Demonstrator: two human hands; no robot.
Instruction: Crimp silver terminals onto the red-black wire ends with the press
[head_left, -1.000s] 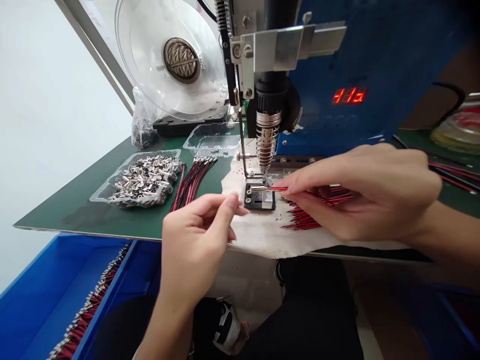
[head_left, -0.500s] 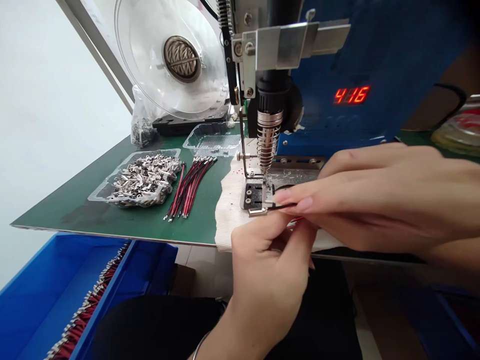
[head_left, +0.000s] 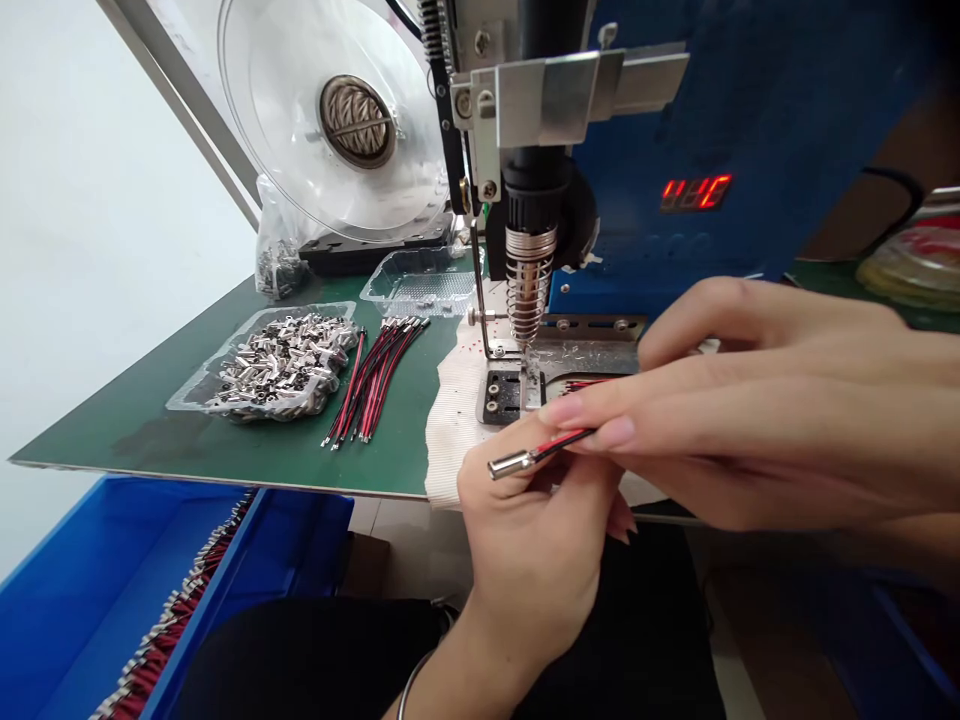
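Between thumb and fingers, my right hand [head_left: 750,410] pinches a red-and-black wire lead [head_left: 564,442]. A silvery barrel connector [head_left: 511,464] sits on its end, pointing left. My left hand [head_left: 532,540] is closed just below, its curled fingers against the right fingertips; what lies inside them is hidden. The connector passes in front of the left index finger. Behind the hands stands the spring-wrapped tip of a soldering machine [head_left: 531,285], over a small metal fixture [head_left: 504,392]. More red wires [head_left: 585,384] show on the machine's base behind the right fingers.
On the green table [head_left: 150,400] are a clear tray of metal connectors [head_left: 281,362], a bundle of finished leads [head_left: 379,385] and another clear tray [head_left: 420,280]. A clear reel [head_left: 285,110] stands behind. A blue bin [head_left: 82,560] holding leads is below left.
The connector has come away from the fixture under the soldering tip, towards me and down, and now tilts. Both hands stay close together. The view has shifted slightly.
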